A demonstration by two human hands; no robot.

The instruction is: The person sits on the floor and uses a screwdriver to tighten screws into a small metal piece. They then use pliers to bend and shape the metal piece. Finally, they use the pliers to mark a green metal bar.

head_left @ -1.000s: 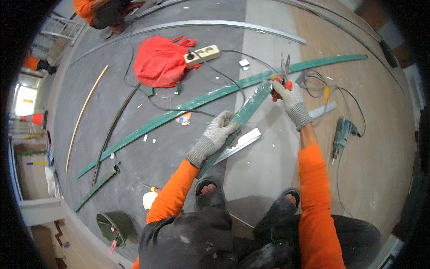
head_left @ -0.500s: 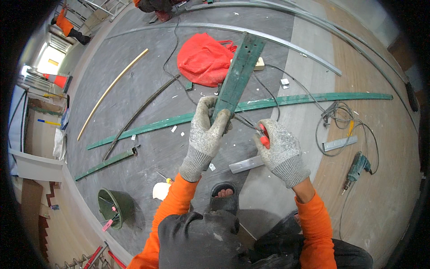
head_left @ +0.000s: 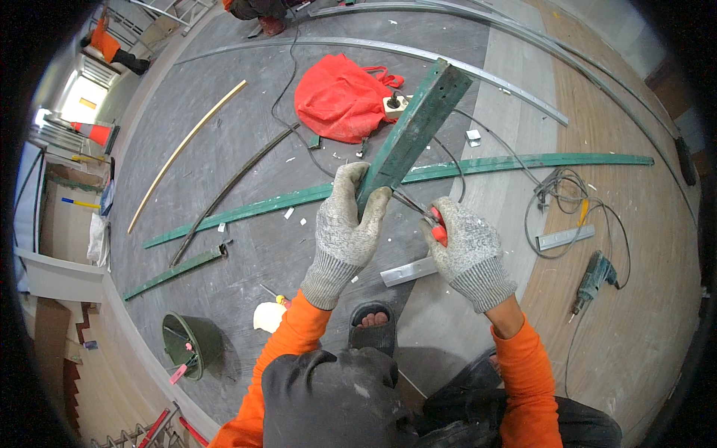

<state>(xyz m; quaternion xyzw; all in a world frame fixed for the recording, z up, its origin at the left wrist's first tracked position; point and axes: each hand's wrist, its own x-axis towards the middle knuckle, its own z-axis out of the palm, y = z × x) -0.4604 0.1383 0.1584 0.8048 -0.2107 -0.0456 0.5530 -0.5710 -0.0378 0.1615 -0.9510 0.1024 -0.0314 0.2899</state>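
My left hand (head_left: 347, 216), in a grey knit work glove, grips the lower end of a short green metal channel (head_left: 418, 123). The channel tilts up and away to the right, its open side partly showing. My right hand (head_left: 470, 243), gloved alike, is closed round the red handles of tin snips (head_left: 438, 228). The dark jaws of the snips point left toward the channel's lower edge, close to my left thumb; whether they touch it I cannot tell. Beyond both hands a long green metal channel (head_left: 523, 163) lies across the floor.
A red bag (head_left: 340, 97) and a white power strip (head_left: 394, 107) lie ahead. Right are a coiled cable (head_left: 564, 187) and a teal drill (head_left: 594, 280). A dark green bucket (head_left: 205, 345) stands left, near a shorter green channel (head_left: 175, 274). Another person (head_left: 258, 9) is at the far edge.
The short green channel has turned in my left hand and leans further right, uncovering the power strip. The snips' jaws now show more clearly beside its lower end.
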